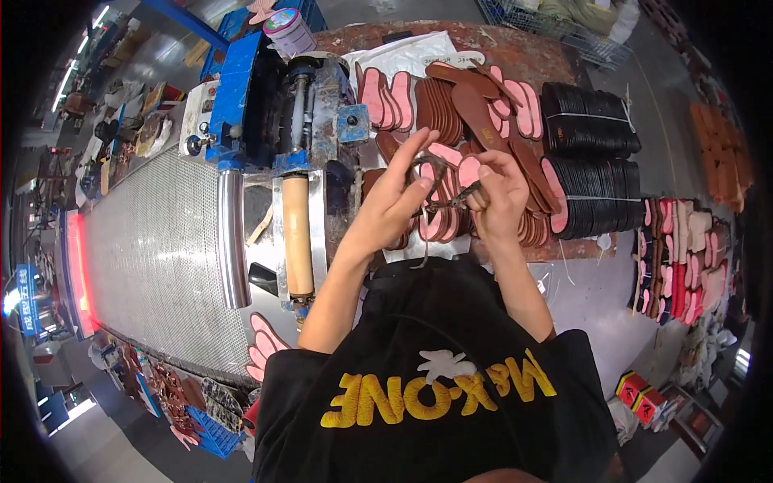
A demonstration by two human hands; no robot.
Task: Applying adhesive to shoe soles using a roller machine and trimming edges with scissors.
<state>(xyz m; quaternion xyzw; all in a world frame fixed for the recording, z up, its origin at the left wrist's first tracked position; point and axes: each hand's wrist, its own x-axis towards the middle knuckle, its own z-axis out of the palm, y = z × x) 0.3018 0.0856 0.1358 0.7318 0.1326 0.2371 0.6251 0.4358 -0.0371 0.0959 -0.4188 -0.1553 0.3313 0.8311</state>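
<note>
Insoles (439, 113) lie beyond the spread left hand (392, 197). The right hand (500, 193) pinches a dark looped strip (464, 194).

Item: one dark, mottled, loop-shaped piece of indistinct material (462, 196). Its curved part stood beside the bare left hand (385, 211); its narrow end was pinched in the bare right hand's fingers (477, 183). It was held above pink-and-brown, sole-shaped pieces (435, 228).
</note>
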